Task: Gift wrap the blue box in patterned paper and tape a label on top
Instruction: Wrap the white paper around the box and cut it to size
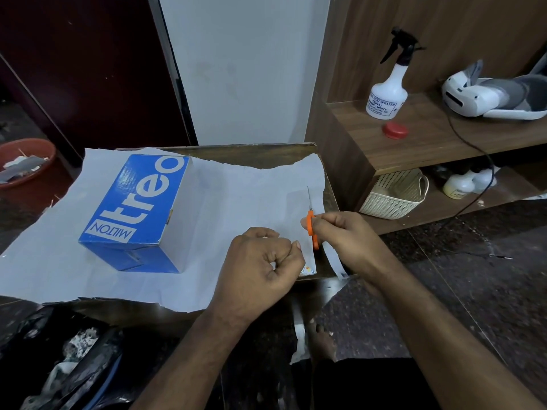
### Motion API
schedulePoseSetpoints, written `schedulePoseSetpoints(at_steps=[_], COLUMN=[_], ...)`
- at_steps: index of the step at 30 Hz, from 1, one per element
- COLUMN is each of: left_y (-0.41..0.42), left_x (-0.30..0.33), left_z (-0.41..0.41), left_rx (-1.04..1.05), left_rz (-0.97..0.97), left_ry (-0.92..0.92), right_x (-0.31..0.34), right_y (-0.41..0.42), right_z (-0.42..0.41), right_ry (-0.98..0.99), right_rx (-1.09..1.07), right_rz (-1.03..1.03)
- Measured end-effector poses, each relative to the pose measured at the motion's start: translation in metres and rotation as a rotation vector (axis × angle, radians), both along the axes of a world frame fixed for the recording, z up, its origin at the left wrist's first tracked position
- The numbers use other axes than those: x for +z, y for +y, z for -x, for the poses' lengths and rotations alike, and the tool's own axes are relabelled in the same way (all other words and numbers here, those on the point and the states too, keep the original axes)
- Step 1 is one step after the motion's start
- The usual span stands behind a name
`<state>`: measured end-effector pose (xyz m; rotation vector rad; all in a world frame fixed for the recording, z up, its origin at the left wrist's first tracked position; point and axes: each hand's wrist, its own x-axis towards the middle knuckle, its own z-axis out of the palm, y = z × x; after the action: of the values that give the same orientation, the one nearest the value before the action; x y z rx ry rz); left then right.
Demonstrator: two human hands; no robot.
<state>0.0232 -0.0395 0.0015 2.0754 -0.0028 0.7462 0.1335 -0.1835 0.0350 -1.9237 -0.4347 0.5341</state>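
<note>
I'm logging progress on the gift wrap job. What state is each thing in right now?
blue box: unwrapped, lying on the paper.
paper: spread flat, plain side up, partly cut.
scissors: held in right hand, cutting.
left hand: pinches the paper's edge.
spray bottle: upright on the shelf.

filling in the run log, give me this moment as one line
step: trimming paper | right hand: grips orange scissors | left hand: pinches wrapping paper edge | blue box: on paper, unwrapped
</note>
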Motion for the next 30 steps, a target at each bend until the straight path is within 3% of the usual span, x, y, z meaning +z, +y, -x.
schedulePoseSetpoints(at_steps=[7, 15, 30], left_y=[-0.001, 0.002, 0.002], left_x=[0.004, 0.008, 0.014], left_z=[-0.001, -0.001, 0.0], left_rx=[0.014, -0.041, -0.069], left_rz=[-0.035, -0.025, 0.006], left_ry=[-0.008, 0.145, 0.258], right_x=[-0.001, -0.004, -0.003], right_y=[0.001, 0.002, 0.001], right_z=[0.0, -0.001, -0.001], right_ry=[-0.009, -0.005, -0.044], right_rx=[0.009, -0.008, -0.029], right_rz=[0.001, -0.01, 0.044])
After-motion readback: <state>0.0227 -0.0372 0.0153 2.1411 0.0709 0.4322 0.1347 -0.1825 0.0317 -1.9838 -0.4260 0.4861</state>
